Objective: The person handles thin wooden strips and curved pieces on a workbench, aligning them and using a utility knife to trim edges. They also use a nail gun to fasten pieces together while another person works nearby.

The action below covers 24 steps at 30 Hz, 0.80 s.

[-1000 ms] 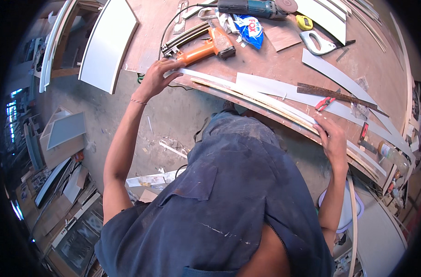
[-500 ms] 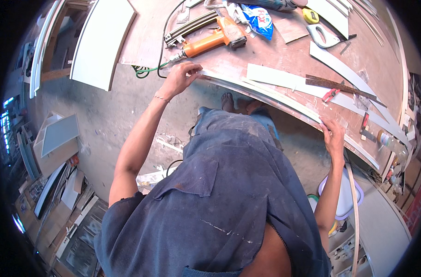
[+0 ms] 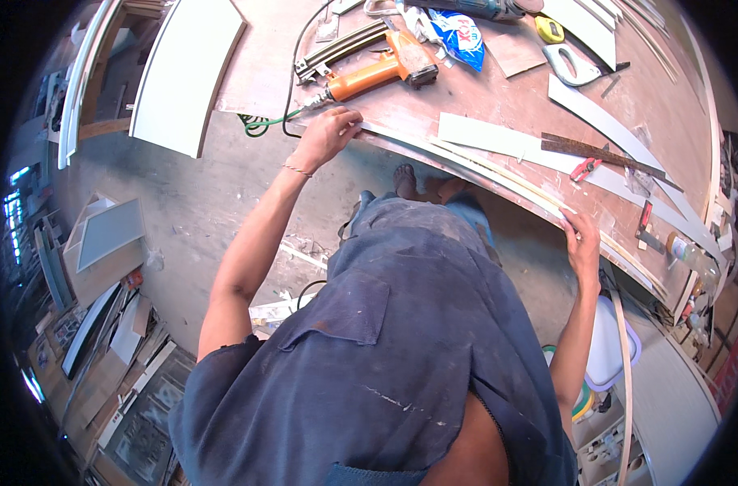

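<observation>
A long, narrow white strip (image 3: 405,142) lies along the near edge of the workbench (image 3: 385,105). My left hand (image 3: 330,134) is closed with fingertips pinching the left end of this strip. Farther along the edge, my right hand (image 3: 580,240) pinches the strip between thumb and fingers. A thinner cream strip (image 3: 499,176) runs beside it and reaches toward my right fingertips; whether they touch it too is hard to see. Just beyond my left hand rests an orange nail gun (image 3: 369,77), with a green air hose (image 3: 286,118) at its end.
White curved panels (image 3: 490,138), a rusty flat bar (image 3: 596,151), a red clamp-like tool (image 3: 585,168), a handsaw (image 3: 571,66), a yellow tape measure (image 3: 550,30) and a blue-white bag (image 3: 460,39) lie on the bench. A bottle (image 3: 683,247) lies at right. Offcuts (image 3: 126,324) litter the left floor.
The view has shifted slightly, moving the bench a little rightward in the picture. My right hand sits slightly farther left along the strip; both hands keep their pinch.
</observation>
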Tool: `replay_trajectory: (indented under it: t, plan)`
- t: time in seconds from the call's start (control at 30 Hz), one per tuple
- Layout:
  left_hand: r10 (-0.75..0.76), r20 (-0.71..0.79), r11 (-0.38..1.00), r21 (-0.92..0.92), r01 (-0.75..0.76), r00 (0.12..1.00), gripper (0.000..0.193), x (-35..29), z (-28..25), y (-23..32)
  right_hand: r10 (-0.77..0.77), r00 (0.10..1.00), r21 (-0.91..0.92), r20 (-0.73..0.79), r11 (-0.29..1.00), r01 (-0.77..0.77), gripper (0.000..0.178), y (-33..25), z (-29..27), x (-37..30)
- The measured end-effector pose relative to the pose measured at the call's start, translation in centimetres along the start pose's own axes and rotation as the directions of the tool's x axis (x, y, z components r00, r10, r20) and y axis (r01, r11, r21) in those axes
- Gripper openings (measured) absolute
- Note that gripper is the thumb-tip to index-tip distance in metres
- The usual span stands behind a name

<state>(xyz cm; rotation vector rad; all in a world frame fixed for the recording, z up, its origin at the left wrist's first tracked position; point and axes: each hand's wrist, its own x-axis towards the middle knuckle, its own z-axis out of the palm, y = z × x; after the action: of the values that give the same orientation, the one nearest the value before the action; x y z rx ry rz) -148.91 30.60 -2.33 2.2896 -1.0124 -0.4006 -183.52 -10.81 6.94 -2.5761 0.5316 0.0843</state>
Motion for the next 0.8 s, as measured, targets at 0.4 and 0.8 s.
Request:
replay_trajectory:
  t: [0.4,0.8]
  plan:
    - [0.147,0.093,0.987,0.059,-0.153,0.985,0.017,0.2,-0.7,-1.2,0.001,1.000,0.069,-0.017,0.998,0.000,0.025,2.9,2.9,0.6]
    - [0.103,-0.081,0.984,0.152,-0.090,0.991,0.015,-1.3,-0.4,-2.2,0.015,0.998,0.109,-0.069,0.994,-0.008,0.023,2.4,6.2,1.5]
